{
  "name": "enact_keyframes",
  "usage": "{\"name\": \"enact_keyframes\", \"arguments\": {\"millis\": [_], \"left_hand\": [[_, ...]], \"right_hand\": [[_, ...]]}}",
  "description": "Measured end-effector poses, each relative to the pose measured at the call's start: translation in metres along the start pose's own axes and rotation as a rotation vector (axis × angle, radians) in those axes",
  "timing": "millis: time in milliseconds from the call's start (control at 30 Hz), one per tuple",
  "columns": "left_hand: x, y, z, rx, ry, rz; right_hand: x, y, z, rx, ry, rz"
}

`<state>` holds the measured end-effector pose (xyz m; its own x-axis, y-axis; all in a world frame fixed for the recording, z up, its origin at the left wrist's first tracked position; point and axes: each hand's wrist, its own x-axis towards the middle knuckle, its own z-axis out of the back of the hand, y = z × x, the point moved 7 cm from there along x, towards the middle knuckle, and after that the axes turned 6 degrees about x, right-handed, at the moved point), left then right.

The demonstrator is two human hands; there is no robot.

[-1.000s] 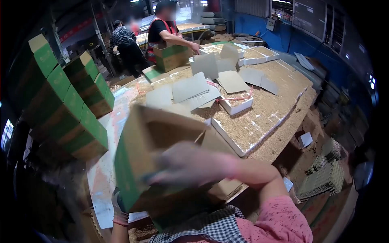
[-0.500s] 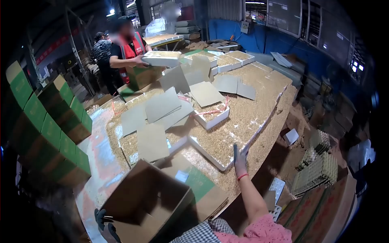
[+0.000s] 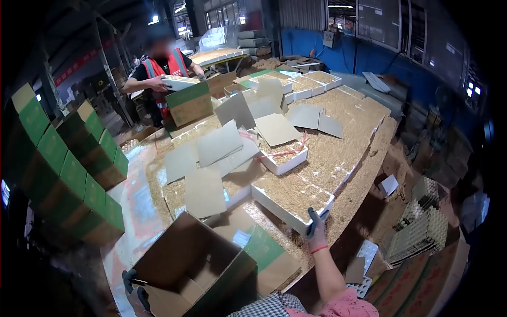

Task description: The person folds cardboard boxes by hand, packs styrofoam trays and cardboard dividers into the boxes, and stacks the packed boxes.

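My right hand (image 3: 317, 232), gloved, grips the near right corner of a white tray (image 3: 282, 208) filled with brown grainy material, whose near side looks slightly raised from the table. My gloved left hand (image 3: 136, 292) holds the left edge of an open, empty cardboard box (image 3: 193, 264) at the table's near edge, with a thin light stick by the fingers. A flattened green and brown cardboard piece (image 3: 264, 248) lies between box and tray. Grey card sheets (image 3: 219, 142) and a smaller white tray with red string (image 3: 285, 161) are beyond.
Across the table (image 3: 124, 238), a person in a red vest (image 3: 163, 71) holds a white tray above a green-brown box (image 3: 191, 105). Stacked green boxes (image 3: 74, 169) stand at the left. Egg trays (image 3: 417, 238) lie at the lower right, near boxes (image 3: 401, 285).
My right hand has closed on the tray's corner, and the tray's near side has come up a little. The other person's tray has moved over their box. My left hand stays on the box.
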<state>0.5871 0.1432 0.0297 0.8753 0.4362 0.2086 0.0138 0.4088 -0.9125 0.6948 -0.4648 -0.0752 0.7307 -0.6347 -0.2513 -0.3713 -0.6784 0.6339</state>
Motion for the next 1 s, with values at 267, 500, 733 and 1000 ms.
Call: {"name": "enact_keyframes", "arguments": {"millis": [267, 500, 733, 1000], "left_hand": [[0.023, -0.025, -0.003, 0.107, 0.174, -0.2], [0.063, -0.09, -0.038, 0.1, 0.223, -0.188], [0.034, -0.153, -0.058, -0.002, 0.251, -0.378], [-0.007, -0.091, -0.017, -0.047, 0.28, -0.009]], "right_hand": [[-0.058, 0.064, 0.035, -0.033, 0.257, -0.306], [-0.13, 0.123, -0.14, -0.382, 0.737, -0.465], [-0.177, 0.007, -0.206, -0.713, 1.183, -0.666], [-0.187, -0.125, -0.22, -2.13, 1.507, 0.492]]}}
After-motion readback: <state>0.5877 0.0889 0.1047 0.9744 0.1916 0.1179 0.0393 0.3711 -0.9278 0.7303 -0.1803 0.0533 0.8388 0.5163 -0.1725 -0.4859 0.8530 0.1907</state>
